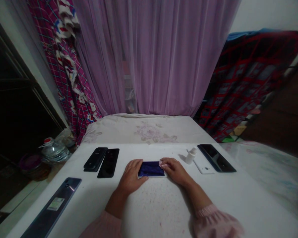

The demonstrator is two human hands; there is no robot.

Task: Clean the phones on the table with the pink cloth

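Left hand, thumb and fingers spread, steadying the left end of a phone, lower centre; right hand pinching a pale pink cloth at its upper-right corner, where outward drift might topple the white bottle.

The central phone lies on a table, with the left hand at its left end and the right hand at its right. Left of the central phone is a second phone, then a stack of phones; a corner phone lies left and nearer the viewer. Right of it come a bottle, a third phone and an outermost phone, perhaps overlapping the third. Curtains hang behind it
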